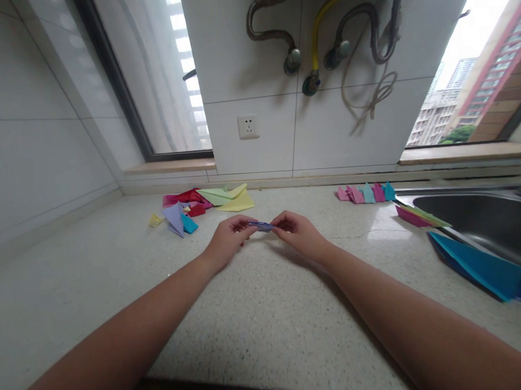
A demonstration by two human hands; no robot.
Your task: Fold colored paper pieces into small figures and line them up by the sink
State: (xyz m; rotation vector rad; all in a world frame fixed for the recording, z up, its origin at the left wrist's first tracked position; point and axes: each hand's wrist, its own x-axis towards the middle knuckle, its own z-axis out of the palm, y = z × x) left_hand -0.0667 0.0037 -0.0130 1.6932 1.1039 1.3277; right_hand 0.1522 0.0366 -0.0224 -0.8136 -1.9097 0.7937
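Observation:
My left hand (228, 239) and my right hand (297, 230) meet over the middle of the speckled countertop (259, 313). Both pinch the ends of a small folded purple paper piece (261, 225), which is held flat just above the counter. Each hand has its fingers closed on the paper. Further back on the left lies a loose pile of folded coloured papers (208, 201) in red, yellow, green, purple and blue. A row of small folded paper pieces (366, 193) in pink and teal stands at the back right.
A steel sink (487, 222) is set into the counter at the right, with a large blue folded paper (481, 267) and a pink-green one (418, 216) on its rim. Tiled wall with a socket (248, 126) and hoses (321, 32) is behind; windows stand on both sides.

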